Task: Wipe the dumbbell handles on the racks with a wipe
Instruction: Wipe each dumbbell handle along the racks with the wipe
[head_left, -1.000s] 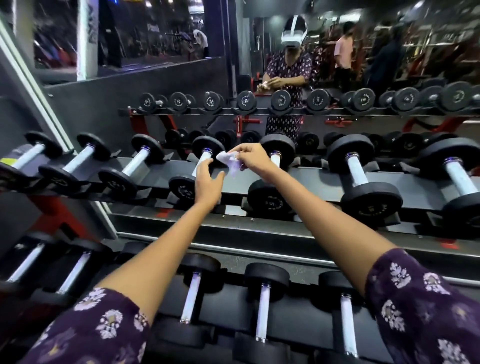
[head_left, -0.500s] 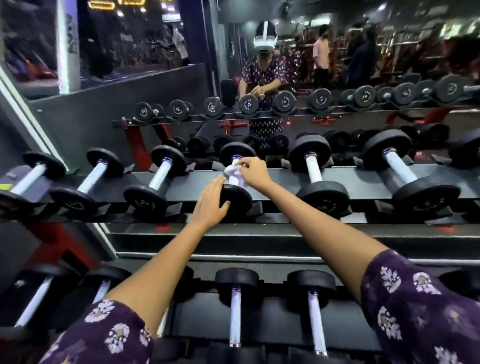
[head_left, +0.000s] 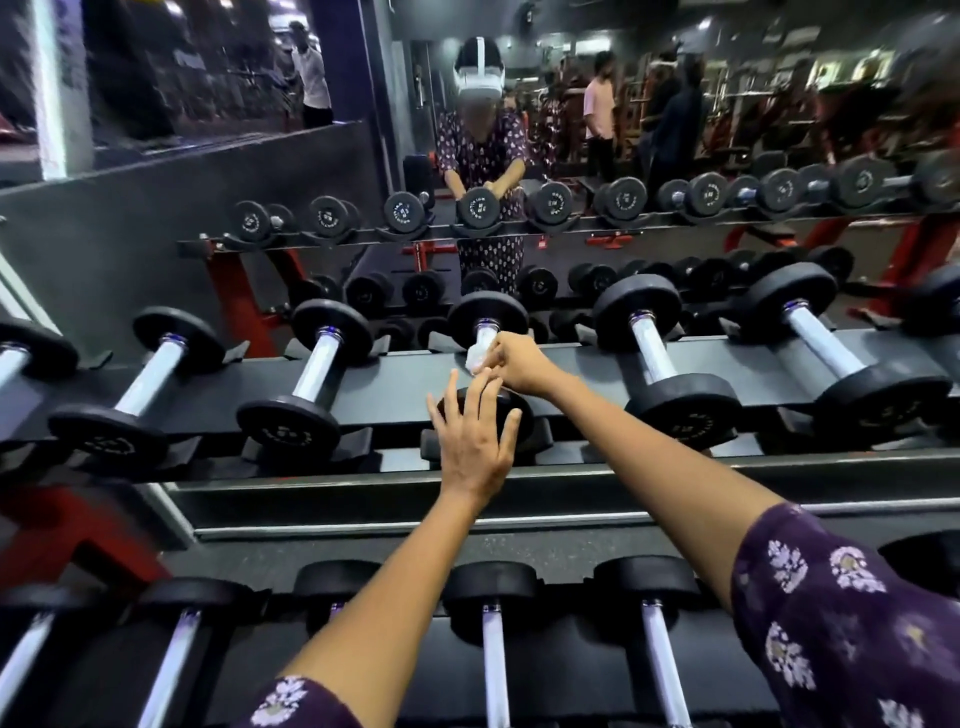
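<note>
1. Wiping of one dumbbell handle (head_left: 485, 332) on the upper rack (head_left: 395, 379) is judged to be the step in hand; the handles to either side are untouched at this moment.
2. Nearest the camera, a lower rack row (head_left: 493, 644) of dumbbells is seen beneath both forearms, well short of the fingers.
3. The left hand (head_left: 475, 441) is held extended, palm down, fingers straight and spread, gripping nothing. Its fingertips lie over the near weight head (head_left: 519, 410) of the dumbbell being wiped; whether firm contact is made cannot be told.
4. Just beyond those fingertips, the right hand (head_left: 519, 364) is reached across from the right with the wrist bent inward. Its fingers are curled and pinch a white wipe (head_left: 478, 356).
5. The wipe is pressed against the handle directly ahead of the right fingers, near the handle's middle; bare handle shows beyond it up to the far weight head (head_left: 488, 317).
6. The next move is judged to call for the wipe to be drawn along the remaining length of the handle, with the near head steadied against rolling, before a neighbouring dumbbell (head_left: 660, 364), to the right of the fingers, is taken up.
7. Farthest off, a mirror (head_left: 675, 130) behind the rack shows the same reach reflected.
</note>
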